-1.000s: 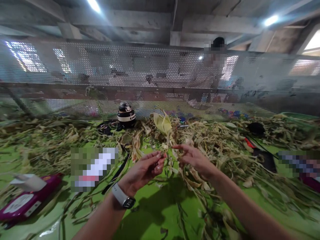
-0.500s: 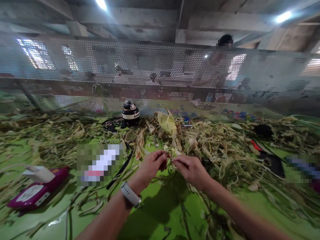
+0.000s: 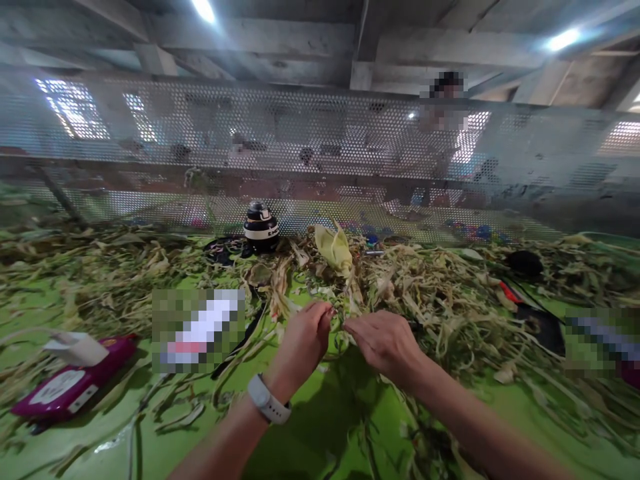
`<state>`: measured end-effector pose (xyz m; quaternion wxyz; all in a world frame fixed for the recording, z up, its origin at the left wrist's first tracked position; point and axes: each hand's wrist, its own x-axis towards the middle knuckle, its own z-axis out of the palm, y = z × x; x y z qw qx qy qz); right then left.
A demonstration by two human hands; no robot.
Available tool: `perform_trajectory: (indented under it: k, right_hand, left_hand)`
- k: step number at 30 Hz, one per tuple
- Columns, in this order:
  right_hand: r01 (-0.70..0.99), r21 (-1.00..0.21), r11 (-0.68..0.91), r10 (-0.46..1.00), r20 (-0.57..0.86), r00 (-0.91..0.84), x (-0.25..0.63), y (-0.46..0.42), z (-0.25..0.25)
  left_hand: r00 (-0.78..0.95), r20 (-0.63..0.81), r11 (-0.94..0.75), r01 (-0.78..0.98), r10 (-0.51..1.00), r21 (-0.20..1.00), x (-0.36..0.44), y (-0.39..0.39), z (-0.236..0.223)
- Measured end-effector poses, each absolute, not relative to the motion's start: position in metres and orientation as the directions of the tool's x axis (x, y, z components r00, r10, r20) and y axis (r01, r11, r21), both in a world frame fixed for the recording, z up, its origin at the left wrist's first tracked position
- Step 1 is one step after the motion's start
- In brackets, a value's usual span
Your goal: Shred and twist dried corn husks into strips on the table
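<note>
Leaves [image 3: 445, 287] lie heaped left, right and far on our table [image 3: 330, 417]; little looks done, much left. Our left hand [image 3: 306, 337] and right hand [image 3: 384, 340] curl near pale scraps [image 3: 324, 291]; we cannot tell what, if anything, either grasps.

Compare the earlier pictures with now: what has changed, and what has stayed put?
The right hand has drawn back toward the camera, its pointing finger now curled in. The left hand has rolled, back turned more upward; what either grip holds is hidden. The black container and pale-yellow leaves stayed put.
</note>
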<state>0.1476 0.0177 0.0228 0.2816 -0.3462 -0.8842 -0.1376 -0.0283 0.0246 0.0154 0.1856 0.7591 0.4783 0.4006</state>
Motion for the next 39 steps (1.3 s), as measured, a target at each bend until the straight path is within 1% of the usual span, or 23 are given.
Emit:
perform_trajectory:
  k: [2, 7, 9, 11, 16, 19, 22, 25, 27, 28, 30, 32, 33, 36, 39]
  right_hand:
    - [0.690, 0.088, 0.718, 0.525, 0.583, -0.620, 0.148, 0.018, 0.023]
    - [0.676, 0.133, 0.725, 0.497, 0.579, -0.647, 0.148, 0.019, 0.023]
    - [0.685, 0.136, 0.716, 0.493, 0.597, -0.633, 0.148, 0.019, 0.022]
    - [0.692, 0.132, 0.709, 0.496, 0.605, -0.623, 0.147, 0.019, 0.021]
    - [0.679, 0.127, 0.723, 0.518, 0.551, -0.654, 0.148, 0.021, 0.023]
    - [0.671, 0.091, 0.736, 0.515, 0.568, -0.642, 0.154, 0.026, 0.031]
    - [0.656, 0.042, 0.753, 0.502, 0.609, -0.614, 0.161, 0.029, 0.041]
    - [0.658, -0.044, 0.752, 0.509, 0.673, -0.536, 0.168, 0.031, 0.050]
    - [0.670, -0.086, 0.738, 0.507, 0.725, -0.466, 0.172, 0.031, 0.053]
    - [0.679, -0.090, 0.729, 0.499, 0.749, -0.436, 0.174, 0.032, 0.055]
    - [0.700, -0.074, 0.711, 0.480, 0.778, -0.405, 0.177, 0.033, 0.057]
    - [0.701, -0.066, 0.710, 0.472, 0.783, -0.405, 0.177, 0.033, 0.059]
    - [0.691, -0.074, 0.719, 0.473, 0.780, -0.409, 0.177, 0.032, 0.060]
    - [0.625, -0.137, 0.768, 0.481, 0.769, -0.422, 0.172, 0.030, 0.060]
    - [0.572, -0.258, 0.779, 0.533, 0.753, -0.386, 0.168, 0.030, 0.056]
  left_hand:
    - [0.243, 0.436, -0.490, 0.579, 0.867, 0.651, -0.028, 0.025, 0.012]
    - [0.295, 0.449, -0.528, 0.610, 0.844, 0.591, -0.025, 0.025, 0.002]
    - [0.317, 0.431, -0.527, 0.639, 0.844, 0.560, -0.026, 0.025, 0.002]
    - [0.303, 0.424, -0.508, 0.667, 0.853, 0.545, -0.027, 0.024, 0.004]
    - [0.294, 0.415, -0.482, 0.730, 0.861, 0.484, -0.029, 0.024, 0.008]
    - [0.287, 0.412, -0.458, 0.787, 0.865, 0.414, -0.032, 0.023, 0.011]
    - [0.257, 0.379, -0.377, 0.880, 0.889, 0.288, -0.039, 0.023, 0.019]
    - [0.213, 0.350, -0.288, 0.941, 0.912, 0.177, -0.044, 0.019, 0.028]
    - [0.226, 0.311, -0.281, 0.949, 0.923, 0.144, -0.045, 0.014, 0.032]
    - [0.266, 0.267, -0.311, 0.940, 0.926, 0.142, -0.045, 0.011, 0.033]
    - [0.398, 0.142, -0.419, 0.890, 0.907, 0.180, -0.043, 0.005, 0.034]
    - [0.557, 0.036, -0.543, 0.789, 0.830, 0.288, -0.042, 0.000, 0.035]
    - [0.632, 0.011, -0.593, 0.721, 0.775, 0.358, -0.041, -0.002, 0.036]
    - [0.784, 0.022, -0.669, 0.515, 0.621, 0.536, -0.041, -0.007, 0.044]
    - [0.857, 0.035, -0.670, 0.375, 0.513, 0.641, -0.040, -0.011, 0.056]
